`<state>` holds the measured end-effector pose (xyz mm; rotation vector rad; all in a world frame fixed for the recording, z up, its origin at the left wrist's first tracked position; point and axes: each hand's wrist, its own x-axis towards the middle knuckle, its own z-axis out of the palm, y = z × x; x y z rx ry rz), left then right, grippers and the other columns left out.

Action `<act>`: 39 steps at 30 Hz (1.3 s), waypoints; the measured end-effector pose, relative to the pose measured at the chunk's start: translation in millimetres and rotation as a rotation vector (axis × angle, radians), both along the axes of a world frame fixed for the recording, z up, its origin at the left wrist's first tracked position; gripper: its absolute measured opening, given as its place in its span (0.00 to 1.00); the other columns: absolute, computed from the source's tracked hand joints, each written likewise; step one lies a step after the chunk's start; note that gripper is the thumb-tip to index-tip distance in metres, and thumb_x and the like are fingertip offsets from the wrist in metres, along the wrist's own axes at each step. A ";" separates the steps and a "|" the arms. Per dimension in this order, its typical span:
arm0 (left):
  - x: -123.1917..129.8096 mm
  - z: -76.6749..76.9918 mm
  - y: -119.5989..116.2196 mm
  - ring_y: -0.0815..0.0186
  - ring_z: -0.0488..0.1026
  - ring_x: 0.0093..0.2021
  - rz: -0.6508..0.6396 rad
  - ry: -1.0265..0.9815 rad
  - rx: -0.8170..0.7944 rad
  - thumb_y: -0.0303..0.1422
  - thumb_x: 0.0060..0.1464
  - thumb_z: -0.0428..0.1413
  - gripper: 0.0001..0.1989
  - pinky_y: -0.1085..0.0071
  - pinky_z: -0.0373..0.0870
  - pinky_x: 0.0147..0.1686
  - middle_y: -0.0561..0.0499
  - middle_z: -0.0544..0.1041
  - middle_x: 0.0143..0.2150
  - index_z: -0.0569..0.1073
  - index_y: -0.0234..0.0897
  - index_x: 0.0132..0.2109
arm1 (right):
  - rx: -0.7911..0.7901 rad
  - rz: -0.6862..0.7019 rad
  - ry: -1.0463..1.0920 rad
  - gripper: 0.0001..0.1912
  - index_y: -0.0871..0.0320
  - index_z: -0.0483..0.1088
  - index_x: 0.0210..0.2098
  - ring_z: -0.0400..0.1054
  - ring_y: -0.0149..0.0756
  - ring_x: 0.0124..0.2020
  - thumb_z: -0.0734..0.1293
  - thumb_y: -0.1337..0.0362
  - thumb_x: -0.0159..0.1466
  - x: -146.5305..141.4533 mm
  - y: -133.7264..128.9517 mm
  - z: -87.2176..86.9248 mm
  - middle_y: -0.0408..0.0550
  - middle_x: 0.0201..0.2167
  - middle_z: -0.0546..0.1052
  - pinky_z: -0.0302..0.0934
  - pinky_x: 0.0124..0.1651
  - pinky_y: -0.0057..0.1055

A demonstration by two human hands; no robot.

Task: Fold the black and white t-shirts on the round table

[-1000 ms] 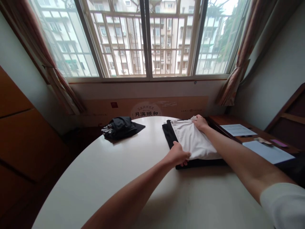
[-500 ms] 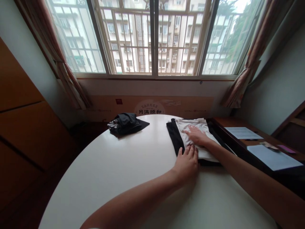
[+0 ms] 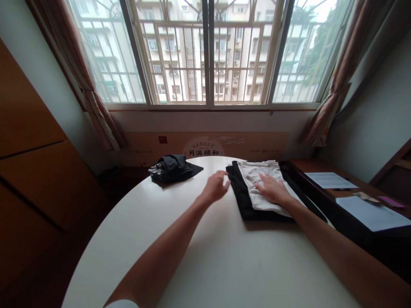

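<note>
Head cam view: this looks like the smoothing step, imo. A pale folded garment lies on top of a black garment, both near the far edge of the round white counter, right of center. The right hand is spread flat on the pale layer, pressing down with nothing pinched. The left hand holds nothing, its fingers loosely curled, and it hovers just left of the stack without seeming to touch it. What's called for from here is keeping the pale edges squared on the black ones. Room-wise, there's a wide stretch of counter on the near side, and a gap to the left before a dark bundle. The stack's right side sits close to the counter edge, right by a wooden desk with sheets of paper, so that side's tight.
</note>
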<state>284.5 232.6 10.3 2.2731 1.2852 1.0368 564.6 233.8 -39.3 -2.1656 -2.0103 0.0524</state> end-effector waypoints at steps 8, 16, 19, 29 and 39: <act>-155.7 -1.0 42.8 0.37 0.60 0.71 0.939 0.326 -0.059 0.29 0.57 0.57 0.34 0.47 0.59 0.66 0.26 0.61 0.73 0.64 0.27 0.69 | 0.016 -0.014 -0.009 0.38 0.58 0.53 0.77 0.49 0.56 0.77 0.53 0.44 0.75 -3.2 -4.7 0.6 0.63 0.77 0.55 0.41 0.75 0.61; -176.2 -2.8 36.9 0.41 0.75 0.58 0.892 0.365 -0.082 0.27 0.66 0.45 0.21 0.50 0.67 0.57 0.31 0.80 0.56 0.76 0.28 0.58 | 0.027 -0.009 -0.016 0.38 0.64 0.54 0.76 0.50 0.56 0.77 0.53 0.47 0.76 -6.4 -12.1 5.3 0.64 0.77 0.57 0.43 0.74 0.60; -165.2 10.5 37.1 0.45 0.76 0.58 0.805 0.267 0.087 0.28 0.67 0.44 0.20 0.53 0.68 0.58 0.33 0.80 0.56 0.76 0.30 0.57 | 0.054 -0.005 -0.019 0.37 0.65 0.56 0.75 0.53 0.57 0.76 0.54 0.48 0.76 -6.1 -13.3 2.4 0.65 0.75 0.59 0.45 0.74 0.58; -68.1 88.5 -14.8 0.57 0.76 0.44 0.272 0.080 0.468 0.30 0.63 0.51 0.05 0.64 0.72 0.47 0.45 0.78 0.42 0.71 0.40 0.40 | 0.417 0.152 0.041 0.25 0.62 0.75 0.57 0.69 0.61 0.62 0.62 0.50 0.72 -12.1 -26.9 11.0 0.65 0.58 0.78 0.55 0.66 0.55; -41.5 119.7 -60.4 0.64 0.70 0.27 0.174 0.069 0.385 0.36 0.66 0.54 0.11 0.69 0.60 0.32 0.54 0.72 0.25 0.71 0.40 0.33 | 0.274 0.470 0.427 0.24 0.58 0.77 0.45 0.75 0.54 0.45 0.72 0.43 0.65 -145.2 -100.8 23.5 0.55 0.39 0.82 0.64 0.48 0.43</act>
